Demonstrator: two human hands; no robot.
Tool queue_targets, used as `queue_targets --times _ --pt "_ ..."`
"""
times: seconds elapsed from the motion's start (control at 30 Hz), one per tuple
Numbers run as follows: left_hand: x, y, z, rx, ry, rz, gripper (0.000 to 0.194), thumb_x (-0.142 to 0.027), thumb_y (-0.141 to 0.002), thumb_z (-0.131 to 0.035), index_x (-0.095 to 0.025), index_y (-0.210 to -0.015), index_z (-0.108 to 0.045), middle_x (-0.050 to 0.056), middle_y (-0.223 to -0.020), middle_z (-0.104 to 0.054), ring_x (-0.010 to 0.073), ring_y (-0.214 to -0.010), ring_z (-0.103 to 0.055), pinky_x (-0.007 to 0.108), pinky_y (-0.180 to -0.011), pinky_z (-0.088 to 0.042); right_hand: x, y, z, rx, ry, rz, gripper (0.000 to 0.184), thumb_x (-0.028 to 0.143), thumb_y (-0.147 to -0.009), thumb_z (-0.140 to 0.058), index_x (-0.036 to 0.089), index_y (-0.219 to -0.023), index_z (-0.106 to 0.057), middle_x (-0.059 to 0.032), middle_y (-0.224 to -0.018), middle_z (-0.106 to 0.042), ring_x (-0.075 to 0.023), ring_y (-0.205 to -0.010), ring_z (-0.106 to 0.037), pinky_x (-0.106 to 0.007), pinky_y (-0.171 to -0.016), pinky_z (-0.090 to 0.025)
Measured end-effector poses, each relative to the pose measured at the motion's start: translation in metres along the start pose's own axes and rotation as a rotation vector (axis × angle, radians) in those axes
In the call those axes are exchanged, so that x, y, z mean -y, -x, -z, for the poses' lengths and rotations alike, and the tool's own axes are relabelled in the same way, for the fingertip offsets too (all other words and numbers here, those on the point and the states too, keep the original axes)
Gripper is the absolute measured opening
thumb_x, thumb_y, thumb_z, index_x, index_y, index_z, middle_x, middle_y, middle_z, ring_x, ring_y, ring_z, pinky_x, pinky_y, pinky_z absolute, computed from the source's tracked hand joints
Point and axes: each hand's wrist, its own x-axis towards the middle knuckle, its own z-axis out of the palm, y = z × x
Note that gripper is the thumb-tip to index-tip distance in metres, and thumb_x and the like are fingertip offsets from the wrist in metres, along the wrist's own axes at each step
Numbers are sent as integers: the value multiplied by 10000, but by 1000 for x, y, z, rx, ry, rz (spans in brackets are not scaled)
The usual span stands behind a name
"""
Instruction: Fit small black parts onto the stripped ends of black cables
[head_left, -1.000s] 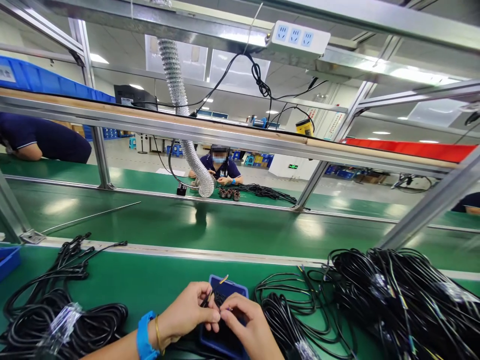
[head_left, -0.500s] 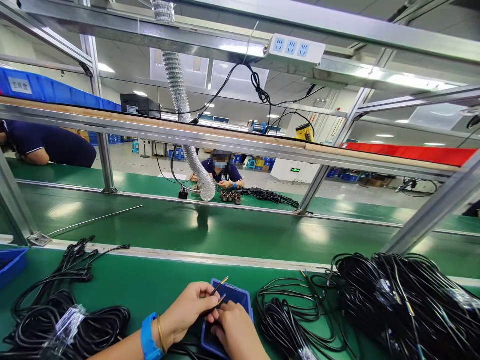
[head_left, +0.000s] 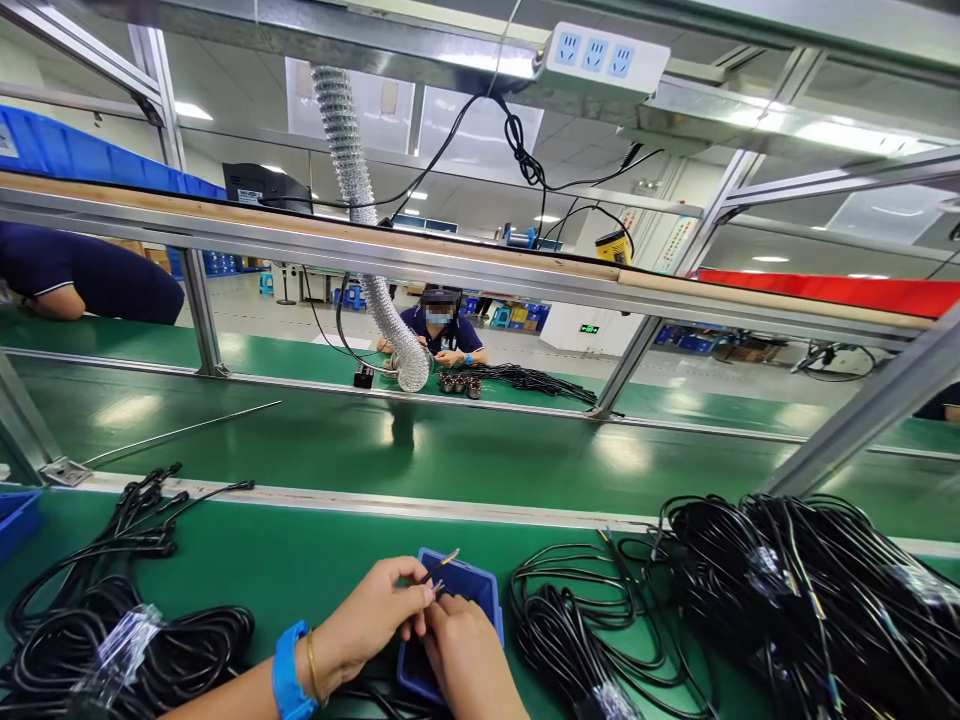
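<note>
Over a small blue bin (head_left: 491, 592), my left hand (head_left: 379, 605) pinches a black cable (head_left: 444, 566) whose stripped end, with yellowish wires, points up to the right. A blue band and a gold-coloured bangle circle that wrist. My right hand (head_left: 469, 640) is right beside it, fingers closed and touching the left fingertips. Between the two hands the tip of a second cable end (head_left: 439, 587) shows. Whatever the right fingertips grip is hidden behind the hand. The bin's inside is mostly covered by my hands.
Tied black cable coils lie at left (head_left: 187, 640), a smaller coil (head_left: 559, 640) sits right of the bin, and a large cable heap (head_left: 750, 570) is at far right. A metal frame rail (head_left: 450, 255) crosses ahead. Beyond the green belt (head_left: 487, 450), a co-worker (head_left: 469, 335) sits.
The view has shifted slightly. My hands have drawn closer together, and less of the second cable end shows between the fingers.
</note>
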Motion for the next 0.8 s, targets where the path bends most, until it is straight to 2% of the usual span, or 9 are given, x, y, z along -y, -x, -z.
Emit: queue_targets --times 0.1,0.23,0.37,0.5,0.67,0.8 --pt "1 -1 -1 -8 -26 -2 245 -427 -740 -601 -194 -737 -527 -64 -523 -477 112 -517 -422 248 -548 -319 -6 7 21 -72 -137 43 197 41 -860 -608 207 -872 -712 -45 -857 -724 -225 -813 -690 -284 -718 -499" --pt "0 0 -2 -39 -20 -41 250 -409 -718 -626 -178 -745 -535 -58 -626 -454 108 -582 -431 242 -572 -317 -17 12 49 -329 -573 75 178 180 -966 -519 225 -894 -676 -24 -831 -702 -170 -752 -662 -225 -687 -503" --pt "0 0 -3 -40 19 -25 303 -442 -696 -654 -173 -764 -532 -45 -686 -465 116 -612 -453 248 -588 -339 -22 13 56 -463 -711 19 194 289 -982 -529 223 -878 -678 -30 -814 -687 -169 -731 -645 -223 -685 -498" --pt "0 0 -2 -28 14 -11 319 -455 -697 -674 -170 -756 -543 -44 -668 -471 119 -604 -464 250 -584 -331 -21 13 53 -463 -745 -13 230 342 -983 -533 226 -854 -684 -26 -787 -677 -166 -698 -624 -226 -657 -486" --pt "0 -1 -2 -22 29 -14 348 -477 -692 -706 -164 -755 -567 -38 -675 -498 118 -605 -478 253 -600 -352 -18 13 61 -426 -787 -18 283 399 -980 -537 219 -823 -688 -21 -758 -686 -162 -682 -637 -221 -644 -494" --pt "2 0 -2 -20 55 -20 372 -490 -687 -739 -166 -756 -570 -40 -671 -511 117 -605 -488 254 -606 -367 -17 13 61 -408 -795 -21 267 389 -980 -539 218 -840 -689 -23 -763 -691 -161 -680 -644 -220 -627 -503"
